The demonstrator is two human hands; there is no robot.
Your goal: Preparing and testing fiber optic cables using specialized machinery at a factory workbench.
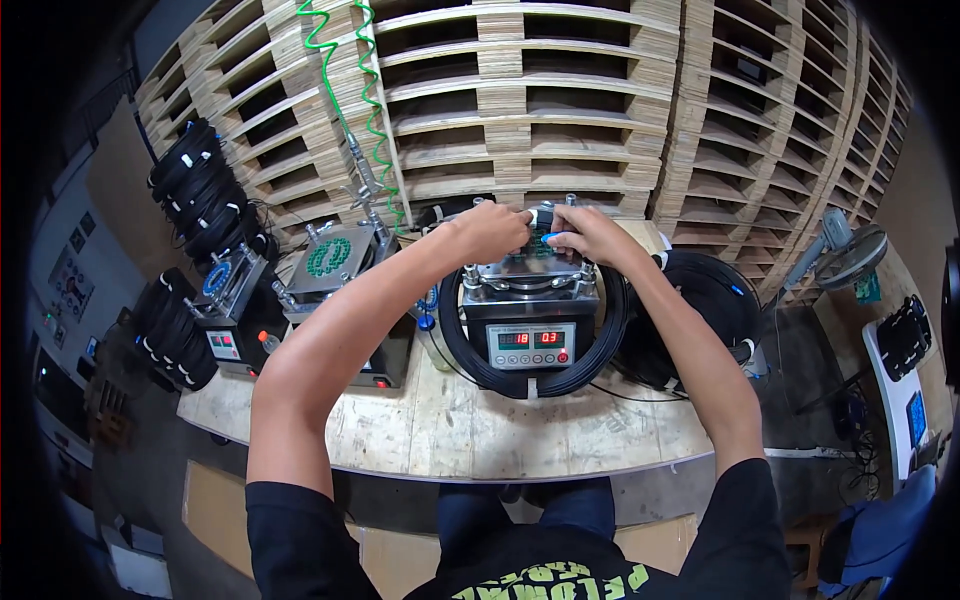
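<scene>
Both my hands are over the top plate of a small bench polishing machine (pixel 531 330) with a red-lit display. My left hand (pixel 490 232) is closed at the plate's far side; what its fingers hold is hidden. Beside its fingertips is a small black-and-white piece (pixel 541 216). My right hand (pixel 592 238) comes in from the right, its thumb and fingers closed around a small blue piece (pixel 549 239), seemingly a cable connector. Green connector parts show on the plate between the hands. A coil of black cable (pixel 532 384) loops around the machine.
Two similar machines stand left, one with a ring of green connectors (pixel 328 257), one with a blue ring (pixel 217 277). Black cable coils (pixel 190 165) are stacked far left; another coil (pixel 700 310) lies right. Green air hoses (pixel 372 100) hang before wooden pallets (pixel 500 100). A fan (pixel 846 258) stands right.
</scene>
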